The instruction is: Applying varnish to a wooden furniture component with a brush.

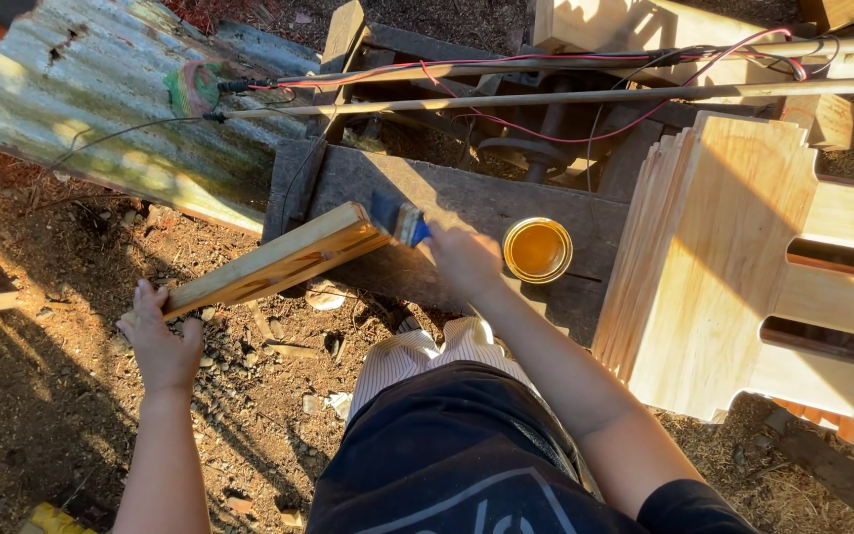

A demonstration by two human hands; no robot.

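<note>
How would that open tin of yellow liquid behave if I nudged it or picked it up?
The tin is open and looks well filled, so a nudge would likely slosh or spill it. It stands on a rough dark plank, so it probably drags rather than slides. It seems squat, so tipping looks unlikely, though it could feel heavy for its size.

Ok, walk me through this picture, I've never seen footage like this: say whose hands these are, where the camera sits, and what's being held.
The single view comes from a camera worn on a person's head, looking down at their own bare hands. The left hand holds one end of a long pale wooden slat. The right hand grips a blue-handled paintbrush against the slat's far end. Beside it, an open round tin of amber liquid rests on a dark weathered plank. A stack of pale cut wooden panels stands on the right, above bare dirt ground.
</note>
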